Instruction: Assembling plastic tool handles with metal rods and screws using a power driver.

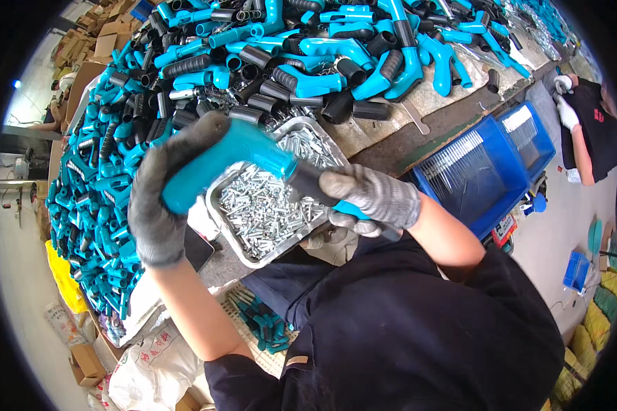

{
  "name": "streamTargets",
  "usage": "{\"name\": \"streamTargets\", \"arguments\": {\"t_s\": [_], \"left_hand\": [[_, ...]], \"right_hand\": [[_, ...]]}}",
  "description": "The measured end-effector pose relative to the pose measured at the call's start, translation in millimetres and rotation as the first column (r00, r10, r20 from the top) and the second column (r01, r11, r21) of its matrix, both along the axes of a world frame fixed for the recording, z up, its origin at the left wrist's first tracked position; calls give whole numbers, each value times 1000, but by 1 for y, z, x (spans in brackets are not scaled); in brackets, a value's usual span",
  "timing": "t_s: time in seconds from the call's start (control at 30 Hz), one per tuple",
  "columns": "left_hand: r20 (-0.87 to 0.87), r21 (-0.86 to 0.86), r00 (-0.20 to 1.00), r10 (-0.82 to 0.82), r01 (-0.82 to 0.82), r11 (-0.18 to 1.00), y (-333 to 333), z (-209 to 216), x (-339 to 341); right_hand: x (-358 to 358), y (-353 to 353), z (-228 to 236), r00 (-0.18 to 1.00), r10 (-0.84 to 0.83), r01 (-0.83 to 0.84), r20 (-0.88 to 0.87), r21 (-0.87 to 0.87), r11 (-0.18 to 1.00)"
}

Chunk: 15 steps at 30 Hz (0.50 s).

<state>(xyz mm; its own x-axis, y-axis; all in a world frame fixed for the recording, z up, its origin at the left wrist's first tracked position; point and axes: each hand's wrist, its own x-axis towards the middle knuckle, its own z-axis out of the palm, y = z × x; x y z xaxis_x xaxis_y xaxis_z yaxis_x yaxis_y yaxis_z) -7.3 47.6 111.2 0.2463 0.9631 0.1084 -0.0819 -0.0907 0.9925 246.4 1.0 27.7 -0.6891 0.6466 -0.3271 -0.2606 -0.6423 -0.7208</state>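
Note:
Both of my hands wear grey gloves with darkened fingers. A teal pistol-shaped tool housing (236, 154), slightly blurred, is held tilted between them. My left hand (156, 192) is closed around its wide end. At the narrower end is a black sleeve (306, 179), where my right hand (373, 195) grips with thumb and fingers. A bit of teal shows below the right thumb; I cannot tell if it is a separate part. Directly beneath the housing sits a metal tray (255, 263) full of small silver pins or screws (253, 216).
Teal housings and black sleeves (89, 198) are heaped across the bench's left and far side. Blue bins (469, 181) with thin metal rods stand right. A flat metal strip (415, 118) lies on the bench. At far right is a co-worker (593, 123) wearing white gloves. A white sack (147, 373) sits lower left.

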Motion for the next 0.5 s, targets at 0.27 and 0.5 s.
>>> {"name": "streamTargets", "arguments": {"t_s": [0.27, 0.5], "left_hand": [[107, -102, 992, -72, 83, 991, 13, -7, 9], [62, -137, 996, -70, 78, 987, 20, -6, 20]], "right_hand": [[-1, 4, -11, 991, 19, -10, 134, -69, 998], [-10, -3, -44, 992, 85, -97, -95, -134, 986]]}}
